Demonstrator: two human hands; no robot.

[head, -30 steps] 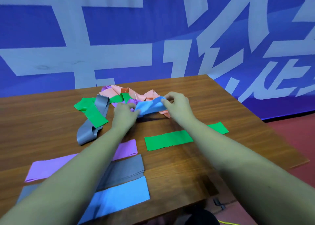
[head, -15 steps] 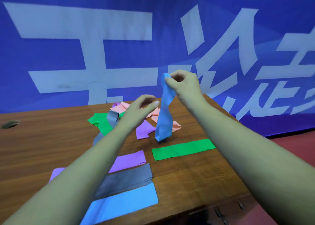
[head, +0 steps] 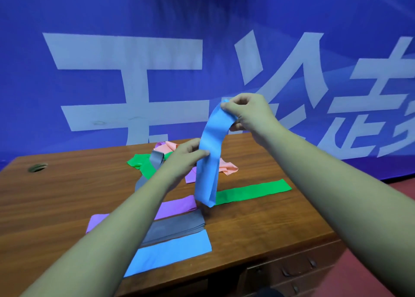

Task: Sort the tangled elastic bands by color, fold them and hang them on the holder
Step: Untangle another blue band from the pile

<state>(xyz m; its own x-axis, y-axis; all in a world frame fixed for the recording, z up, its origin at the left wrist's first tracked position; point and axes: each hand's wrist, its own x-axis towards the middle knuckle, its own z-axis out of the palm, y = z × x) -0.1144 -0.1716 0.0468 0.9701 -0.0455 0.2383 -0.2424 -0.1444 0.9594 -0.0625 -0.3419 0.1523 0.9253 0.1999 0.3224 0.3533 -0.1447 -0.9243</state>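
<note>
A blue elastic band hangs upright above the table. My right hand pinches its top end, raised well over the desk. My left hand grips the band at its middle, thumb across the front. Its lower end dangles just over the laid-out bands. Behind the hands lies a tangled pile: green band, grey band, pink band, and a bit of purple band. No holder is in sight.
Flat folded bands lie in rows on the wooden table: purple strip, grey strip, blue strip, green strip. A cable hole sits at far left. A blue banner fills the background; drawers below right.
The blue band was pulled out of the pile and lifted high by my right hand. My left hand let go, then closed on the band's middle.
</note>
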